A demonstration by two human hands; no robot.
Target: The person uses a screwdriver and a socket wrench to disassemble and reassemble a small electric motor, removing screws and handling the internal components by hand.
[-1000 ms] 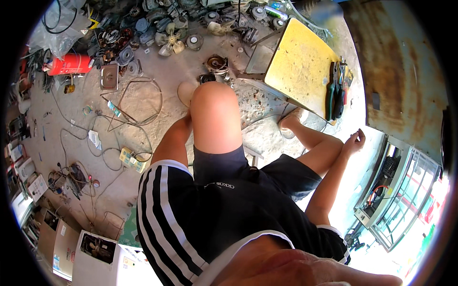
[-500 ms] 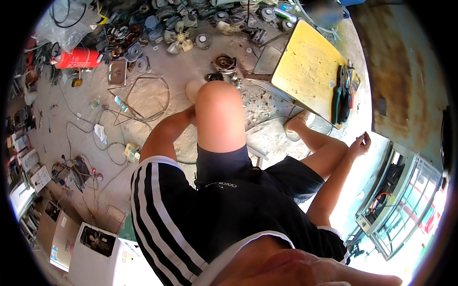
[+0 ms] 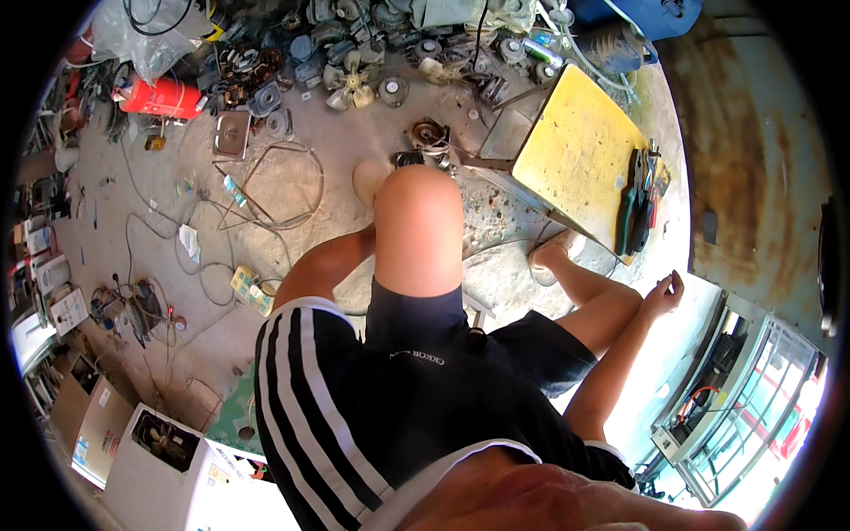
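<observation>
My left forearm (image 3: pixel 329 263) passes behind my raised knee (image 3: pixel 419 208), which hides the whole left hand. Resting by my other knee at the right is my right hand (image 3: pixel 662 296), its fingers curled in loosely and no object visible in them. The nearest thing beyond it is a yellow board (image 3: pixel 575 146) on a low stand. Green-and-black handled pliers (image 3: pixel 633 202) lie along the board's right edge, beside some smaller tools. In front of my raised knee, a small opened motor with copper windings (image 3: pixel 429 134) sits on the floor, partly next to dark metal parts.
Fan motors and a fan blade (image 3: pixel 351 81) crowd the far floor. A red cylinder (image 3: pixel 161 97), a metal tray (image 3: pixel 232 134), a bent wire frame (image 3: pixel 283 188) and loose cables lie at left. White casings (image 3: pixel 164 469) stand near left; a rusty panel (image 3: pixel 753 142) borders the right.
My view has tilted a little, so the floor and board sit lower and slightly further right. Both arms keep nearly the same pose; the right hand stays by the knee.
</observation>
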